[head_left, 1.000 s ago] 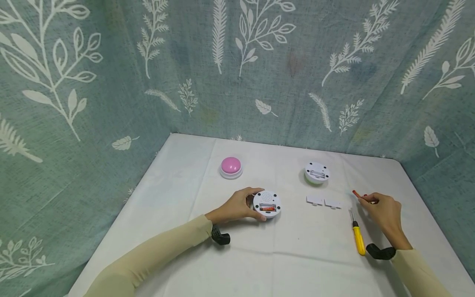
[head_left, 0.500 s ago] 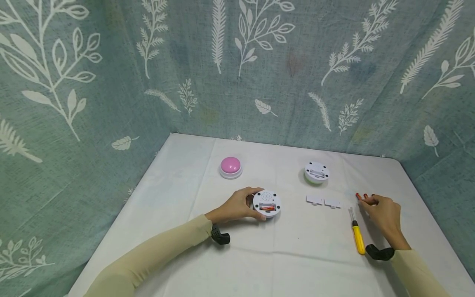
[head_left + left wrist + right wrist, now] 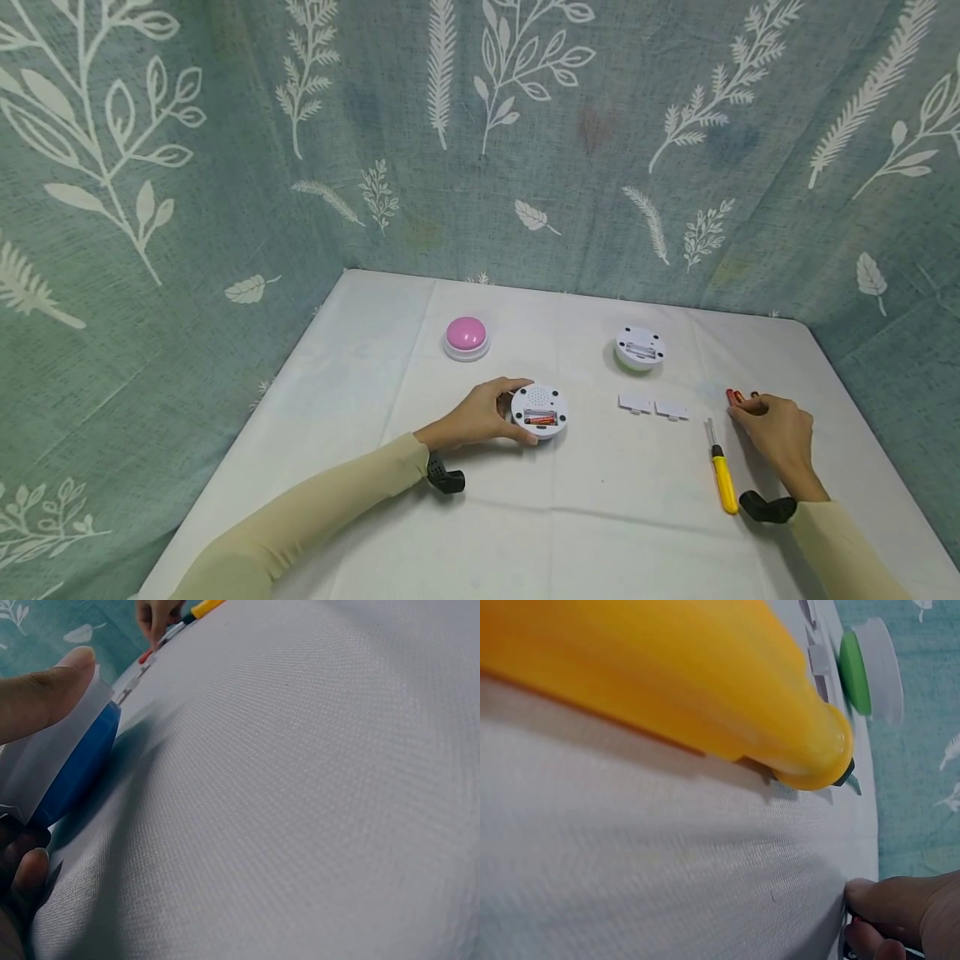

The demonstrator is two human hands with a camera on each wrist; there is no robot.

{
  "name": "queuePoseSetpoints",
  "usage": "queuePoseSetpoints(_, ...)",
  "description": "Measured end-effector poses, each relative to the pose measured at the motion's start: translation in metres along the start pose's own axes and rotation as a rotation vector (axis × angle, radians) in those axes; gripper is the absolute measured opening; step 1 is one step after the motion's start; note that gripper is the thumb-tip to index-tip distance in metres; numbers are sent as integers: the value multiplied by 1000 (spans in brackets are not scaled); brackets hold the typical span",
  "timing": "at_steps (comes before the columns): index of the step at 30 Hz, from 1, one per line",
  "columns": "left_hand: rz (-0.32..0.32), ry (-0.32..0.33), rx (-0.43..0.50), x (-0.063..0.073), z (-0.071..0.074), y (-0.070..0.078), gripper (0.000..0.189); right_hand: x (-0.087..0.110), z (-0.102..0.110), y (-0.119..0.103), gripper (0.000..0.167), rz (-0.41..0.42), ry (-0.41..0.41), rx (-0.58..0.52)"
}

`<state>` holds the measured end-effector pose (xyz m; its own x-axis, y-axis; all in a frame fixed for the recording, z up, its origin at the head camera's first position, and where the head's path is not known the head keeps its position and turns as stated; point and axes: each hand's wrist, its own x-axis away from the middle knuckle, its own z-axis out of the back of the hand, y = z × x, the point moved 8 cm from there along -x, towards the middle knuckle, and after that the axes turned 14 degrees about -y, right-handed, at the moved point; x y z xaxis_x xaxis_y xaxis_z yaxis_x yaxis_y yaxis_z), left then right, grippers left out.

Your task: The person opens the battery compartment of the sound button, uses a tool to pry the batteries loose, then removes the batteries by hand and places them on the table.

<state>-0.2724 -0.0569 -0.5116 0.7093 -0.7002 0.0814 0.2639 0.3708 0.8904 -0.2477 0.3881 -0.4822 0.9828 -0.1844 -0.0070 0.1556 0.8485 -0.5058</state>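
Observation:
My left hand point(image 3: 483, 415) holds an upside-down round white buzzer button point(image 3: 537, 397) by its sides. A blue dome point(image 3: 84, 765) shows under it in the left wrist view. Its open compartment has a red battery point(image 3: 540, 422) in the lower part of the slot. Over at the right, my right hand point(image 3: 778, 432) pinches a red battery point(image 3: 731, 396) at the tabletop between thumb and fingers. Other red batteries point(image 3: 739, 396) lie right beside it, partly hidden behind the fingers. A yellow-handled screwdriver point(image 3: 724, 483) lies just left of this hand.
A pink buzzer button point(image 3: 467, 335) stands upright at the back. Another buzzer with a green dome point(image 3: 853, 673) lies upside down, its compartment point(image 3: 641, 351) uncovered. Two white battery covers point(image 3: 635, 404) lie in front of it. Patterned curtains point(image 3: 525, 183) border the white table.
My right hand has lowered the battery from a slant to beside the other batteries and shifted slightly right. The left hand and its buzzer button have stayed still.

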Motion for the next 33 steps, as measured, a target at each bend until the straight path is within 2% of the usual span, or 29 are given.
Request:
queuePoseSetpoints(8, 1, 6, -8, 0, 1, 0, 98, -1, -1, 4, 27, -61, -42, -5)
queuePoseSetpoints(12, 1, -5, 5, 0, 0, 0, 98, 0, 0, 2, 29, -55, -62, 3)
queuePoseSetpoints(17, 9, 0, -8, 1, 0, 0, 97, 1, 5, -10, 29, 10, -70, 14)
queuePoseSetpoints(33, 16, -1, -28, 0, 0, 1, 99, 10, 2, -77, 24, 232, -67, 15)
